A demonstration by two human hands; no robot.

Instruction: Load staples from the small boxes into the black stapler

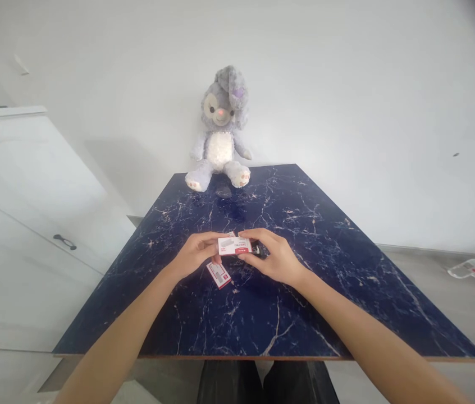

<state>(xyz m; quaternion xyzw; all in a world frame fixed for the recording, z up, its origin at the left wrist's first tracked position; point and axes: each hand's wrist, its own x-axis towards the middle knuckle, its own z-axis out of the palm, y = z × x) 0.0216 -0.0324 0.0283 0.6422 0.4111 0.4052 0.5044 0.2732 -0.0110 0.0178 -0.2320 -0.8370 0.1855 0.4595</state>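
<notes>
A small white and red box (234, 245) with a grey picture on its face is held between my two hands above the table. My left hand (197, 252) grips its left end, the fingers along the top edge and the thumb lower down. On the right end, my right hand (277, 258) pinches the box between thumb and fingers. Just below lies a second white and red box (219, 275) of similar look, tilted on the tabletop. Part of another white and red piece shows behind the held box, and something dark by my right fingers cannot be made out.
The dark blue marbled table (246, 325) spreads under my hands. A grey plush rabbit (220, 134) sits at its back edge against the wall. White drawers (31, 224) stand on the left. On the floor at right lies a clear plastic bottle (471, 268).
</notes>
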